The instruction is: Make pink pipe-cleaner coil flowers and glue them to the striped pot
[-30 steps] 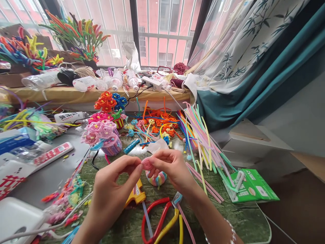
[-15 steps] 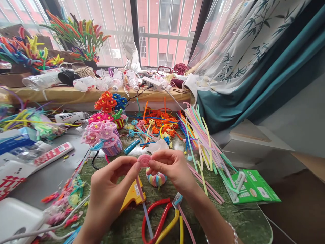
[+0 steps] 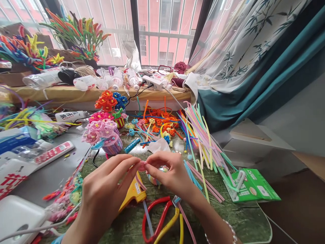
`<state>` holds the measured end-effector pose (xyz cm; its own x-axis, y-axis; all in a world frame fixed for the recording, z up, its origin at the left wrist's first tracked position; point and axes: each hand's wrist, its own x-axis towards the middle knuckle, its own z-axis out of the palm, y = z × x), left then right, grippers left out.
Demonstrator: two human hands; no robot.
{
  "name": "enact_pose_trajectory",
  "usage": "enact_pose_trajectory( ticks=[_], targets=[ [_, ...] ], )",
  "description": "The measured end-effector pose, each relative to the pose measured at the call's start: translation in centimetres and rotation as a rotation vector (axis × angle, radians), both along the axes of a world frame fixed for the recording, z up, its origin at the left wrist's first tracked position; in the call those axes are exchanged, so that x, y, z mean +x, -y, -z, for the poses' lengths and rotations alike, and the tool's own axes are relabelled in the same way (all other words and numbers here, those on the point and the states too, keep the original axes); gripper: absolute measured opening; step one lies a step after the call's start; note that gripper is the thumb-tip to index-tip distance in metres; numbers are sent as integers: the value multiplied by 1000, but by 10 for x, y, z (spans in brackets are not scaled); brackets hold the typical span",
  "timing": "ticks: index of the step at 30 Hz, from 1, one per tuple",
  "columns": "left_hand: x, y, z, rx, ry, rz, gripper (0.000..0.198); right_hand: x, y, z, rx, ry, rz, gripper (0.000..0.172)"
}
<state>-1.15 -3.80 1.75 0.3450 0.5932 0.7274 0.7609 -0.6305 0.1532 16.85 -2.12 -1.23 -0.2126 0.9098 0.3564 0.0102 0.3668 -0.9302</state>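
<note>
Pinching, in the head view: the left hand (image 3: 106,189) and the right hand (image 3: 174,174) meet above the bench (image 3: 245,222), with a small pink piece (image 3: 143,165) between them.
Pink piece: near the middle of the view, raised off the bench; the fingers cover much of it, so its full outline cannot be told.
Holding it well: light, even pressure from both sides seems best, since something this small and soft would likely squash or spring loose; one hand should anchor it while the other adjusts the edge.
Left fingers (image 3: 133,162): index and thumb nearly together, nipping the piece's left side.
Right fingers (image 3: 154,170): thumb and index drawn close on its right side, the curled index leaving a rounded gap behind.
Pink strand (image 3: 140,182): below the left fingers, over the yellow glue gun (image 3: 135,194); whether it joins the piece cannot be told.
Pastel striped object (image 3: 153,181): on the bench beyond the hands, partly hidden by the right one.
Red-handled tool (image 3: 144,222): nearer the wearer, beside the glue gun.
</note>
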Motion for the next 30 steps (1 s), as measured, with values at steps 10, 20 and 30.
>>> enact_pose_trajectory(
  ticks=[10,20,30],
  targets=[
    [-5,0,-2,-5,-88,30,6,-1,2,2,78,7,19,6],
    [0,-2,-6,-53,-17,79,9,-3,4,4,298,80,141,12],
    [-1,-4,-2,0,-57,57,10,-2,5,4,328,61,149,12]
  ],
)
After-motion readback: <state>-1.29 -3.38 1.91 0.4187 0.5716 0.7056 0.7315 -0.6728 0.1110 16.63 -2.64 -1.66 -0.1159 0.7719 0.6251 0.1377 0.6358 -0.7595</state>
